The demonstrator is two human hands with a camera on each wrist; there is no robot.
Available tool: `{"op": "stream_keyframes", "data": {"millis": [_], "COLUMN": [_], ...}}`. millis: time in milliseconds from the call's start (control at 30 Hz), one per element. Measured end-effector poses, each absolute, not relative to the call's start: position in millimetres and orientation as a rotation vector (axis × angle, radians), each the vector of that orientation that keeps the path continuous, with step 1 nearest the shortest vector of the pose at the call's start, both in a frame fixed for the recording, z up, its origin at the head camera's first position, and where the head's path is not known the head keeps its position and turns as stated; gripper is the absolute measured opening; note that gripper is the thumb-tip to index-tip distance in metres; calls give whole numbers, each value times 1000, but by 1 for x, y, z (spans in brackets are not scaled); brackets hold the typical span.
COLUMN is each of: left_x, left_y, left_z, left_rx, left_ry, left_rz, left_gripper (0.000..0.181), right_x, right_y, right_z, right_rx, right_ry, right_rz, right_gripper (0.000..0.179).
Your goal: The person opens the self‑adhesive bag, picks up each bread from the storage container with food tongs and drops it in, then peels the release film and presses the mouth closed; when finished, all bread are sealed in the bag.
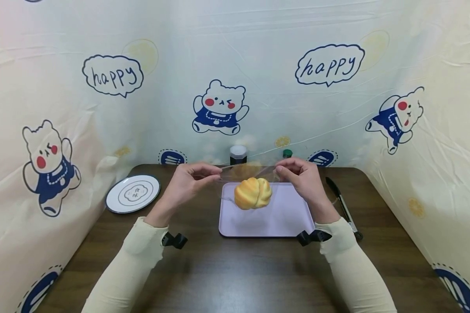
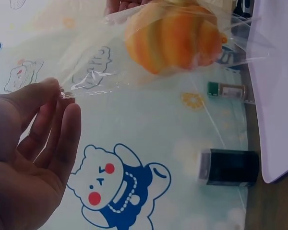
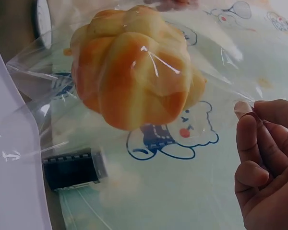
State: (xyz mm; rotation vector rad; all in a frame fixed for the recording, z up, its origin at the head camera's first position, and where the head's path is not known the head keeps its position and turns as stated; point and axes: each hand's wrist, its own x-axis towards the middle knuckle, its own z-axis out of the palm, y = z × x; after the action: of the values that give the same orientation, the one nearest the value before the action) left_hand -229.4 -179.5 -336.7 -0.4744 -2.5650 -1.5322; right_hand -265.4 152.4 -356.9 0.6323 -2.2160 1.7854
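Note:
A clear plastic bag (image 2: 98,79) is stretched between both hands, above the front of the lilac tray (image 1: 283,224). Inside the bag hangs a golden, lobed bread roll (image 1: 253,193), which overlaps the tray in the head view. My left hand (image 1: 192,180) pinches one upper corner of the bag between thumb and fingertips. On the other side, my right hand (image 1: 303,180) pinches the opposite corner the same way. Both wrist views show the roll (image 3: 134,72) through the shiny film, away from the fingers.
A white plate (image 1: 119,202) with a dark rim lies at the left. Long black-and-silver tongs (image 1: 344,206) lie at the right. Behind the tray stand a black jar with a pale lid (image 1: 238,153) and a small green-capped bottle (image 1: 287,153), close to the printed curtain (image 1: 258,56).

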Motion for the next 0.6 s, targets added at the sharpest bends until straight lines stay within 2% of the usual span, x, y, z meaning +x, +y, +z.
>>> {"op": "stream_keyframes", "data": {"millis": [233,600], "left_x": [-232,-236], "left_y": [-185,-193], "left_z": [-337,-337], "left_rx": [-548,-755], "left_ry": [-2555,-2422], "left_rz": [-1544,-1605], "left_gripper": [23,13], "right_x": [-267,-271], "right_y": [160,170], "right_z": [-353,-355], "right_rx": [684,964], "right_ry": [-2220,-2258], "right_rz": [1800,1633], "right_gripper": [24,11]}}
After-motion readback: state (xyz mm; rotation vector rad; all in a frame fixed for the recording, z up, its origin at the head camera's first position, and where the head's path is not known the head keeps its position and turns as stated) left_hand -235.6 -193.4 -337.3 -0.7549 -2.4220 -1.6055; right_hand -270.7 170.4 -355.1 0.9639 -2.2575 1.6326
